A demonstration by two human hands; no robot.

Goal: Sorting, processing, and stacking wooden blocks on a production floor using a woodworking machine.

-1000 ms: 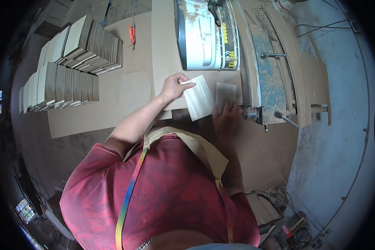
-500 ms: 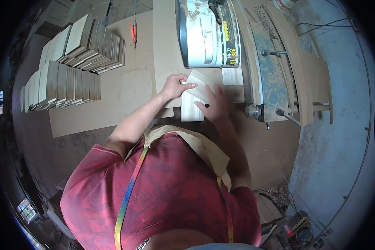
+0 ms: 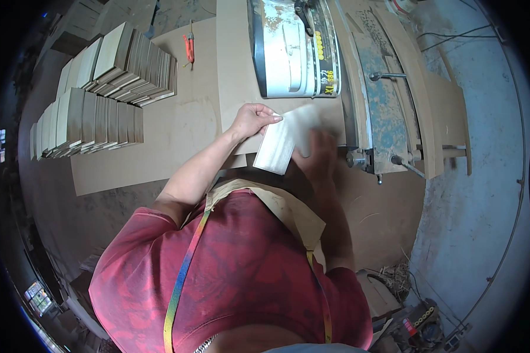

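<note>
My left hand (image 3: 254, 120) pinches the upper end of a pale, flat wooden board (image 3: 275, 148), thumb on top. The board hangs tilted over the near edge of the brown work surface. A second pale piece (image 3: 303, 125), smeared by motion, overlaps its upper right side. My right hand (image 3: 320, 154) is beside that piece, just right of the board. It is blurred, so its fingers and grip do not show clearly.
Rows of stacked wooden boards (image 3: 103, 117) stand at the left. Red-handled pliers (image 3: 189, 48) lie beyond them. A scuffed white box-shaped object (image 3: 288, 53) stands ahead. At the right is a worn blue-green machine (image 3: 383, 88) with protruding levers.
The board in my left hand has tilted, its lower end swinging slightly left. My right hand and the second piece have shifted right. The pale piece below the white object no longer shows.
</note>
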